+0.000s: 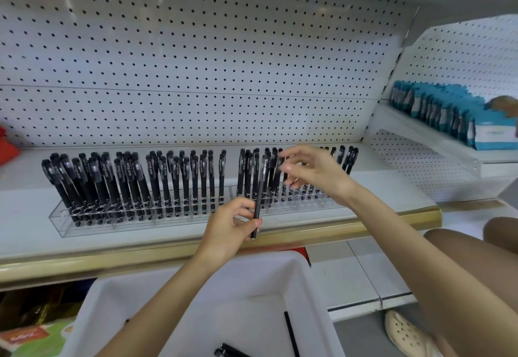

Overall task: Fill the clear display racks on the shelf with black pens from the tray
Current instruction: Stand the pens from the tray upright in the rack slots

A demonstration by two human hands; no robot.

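Held item: slim black capped plastic pen (260, 188), upright in front of long clear acrylic display rack (64, 223) on white shelf (28, 183); pinched low on barrel by thumb and curled fingers of left hand (229, 226). Right hand (314, 171) relaxed, fingers spread over caps of racked pens (98, 177), grasping nothing discernible; contact with caps unclear. Few spare pens (228, 352) in white plastic tray (311, 286) below. Judged light, rigid, smooth, hardly fragile; best pinched mid-barrel, tip down, for slotting into free gap
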